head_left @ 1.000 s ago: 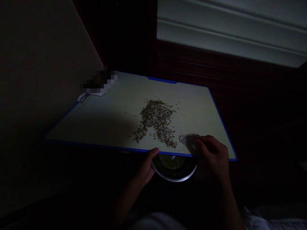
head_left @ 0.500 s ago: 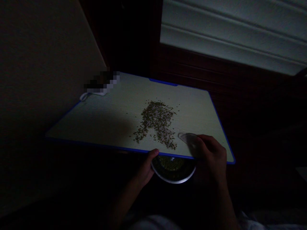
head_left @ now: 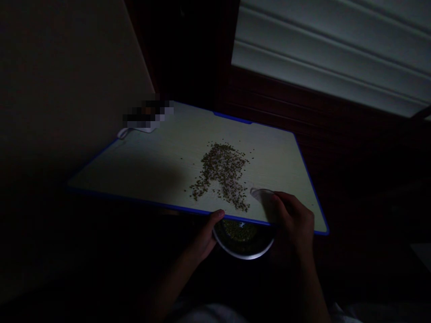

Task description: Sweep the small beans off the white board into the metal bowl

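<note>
A pale board with a blue rim point(head_left: 151, 152) lies in dim light, and a heap of small greenish beans point(head_left: 222, 172) is spread over its middle. My left hand point(head_left: 205, 235) grips the rim of a round metal bowl point(head_left: 244, 246) held just under the board's near edge; the bowl has beans in it. My right hand point(head_left: 292, 222) rests on the board's near right part, fingers closed on a small pale flat scraper point(head_left: 261, 194) whose tip touches the board beside the beans.
A small white object with a loop point(head_left: 134, 131) sits at the board's far left corner. A pale wall point(head_left: 50, 89) stands to the left, dark wooden panelling behind, and a light ribbed surface point(head_left: 336, 49) at the upper right. All below the board is dark.
The view has drifted slightly, so the board sits a little further right. My right hand with the scraper stays near the beans' right edge. The left hand and bowl keep their place.
</note>
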Available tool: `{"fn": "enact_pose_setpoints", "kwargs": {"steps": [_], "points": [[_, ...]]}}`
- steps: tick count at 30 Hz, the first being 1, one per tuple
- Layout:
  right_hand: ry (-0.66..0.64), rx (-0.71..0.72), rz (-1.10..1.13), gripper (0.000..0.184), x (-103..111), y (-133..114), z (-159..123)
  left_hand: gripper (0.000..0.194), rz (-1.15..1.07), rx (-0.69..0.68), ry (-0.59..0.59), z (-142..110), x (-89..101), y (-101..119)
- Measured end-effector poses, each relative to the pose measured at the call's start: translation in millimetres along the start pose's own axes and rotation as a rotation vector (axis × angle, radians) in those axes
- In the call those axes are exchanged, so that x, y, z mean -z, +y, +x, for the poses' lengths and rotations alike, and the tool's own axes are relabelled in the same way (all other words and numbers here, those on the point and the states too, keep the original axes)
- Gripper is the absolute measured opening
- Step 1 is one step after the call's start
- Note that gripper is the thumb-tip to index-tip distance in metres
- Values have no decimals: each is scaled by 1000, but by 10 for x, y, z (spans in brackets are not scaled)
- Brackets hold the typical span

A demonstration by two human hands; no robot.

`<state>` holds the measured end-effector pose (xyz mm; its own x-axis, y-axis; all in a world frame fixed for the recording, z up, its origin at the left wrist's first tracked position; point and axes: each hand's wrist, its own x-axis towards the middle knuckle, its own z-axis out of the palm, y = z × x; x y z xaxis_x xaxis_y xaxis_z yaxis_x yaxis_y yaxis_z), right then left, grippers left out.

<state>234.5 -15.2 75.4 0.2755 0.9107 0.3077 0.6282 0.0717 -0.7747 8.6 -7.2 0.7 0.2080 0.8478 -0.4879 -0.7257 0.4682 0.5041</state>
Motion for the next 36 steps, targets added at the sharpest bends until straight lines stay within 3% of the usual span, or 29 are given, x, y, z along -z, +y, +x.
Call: {"fn": "enact_pose_setpoints", "kwargs": {"steps": [4,13,20,36], "points": [[18,-7,22,25,29,26,-24,52,5,-14,19,-21,-22,14],[-139,11,112,17,64,-11,-14,53,23,11,3,-11,-18,16],[-58,-8,157,14,102,46,-40,54,32,33,-28,21,24,-6],[-151,58,172,9,116,39,-32,49,32,11,-30,-3,-4,2]]}}
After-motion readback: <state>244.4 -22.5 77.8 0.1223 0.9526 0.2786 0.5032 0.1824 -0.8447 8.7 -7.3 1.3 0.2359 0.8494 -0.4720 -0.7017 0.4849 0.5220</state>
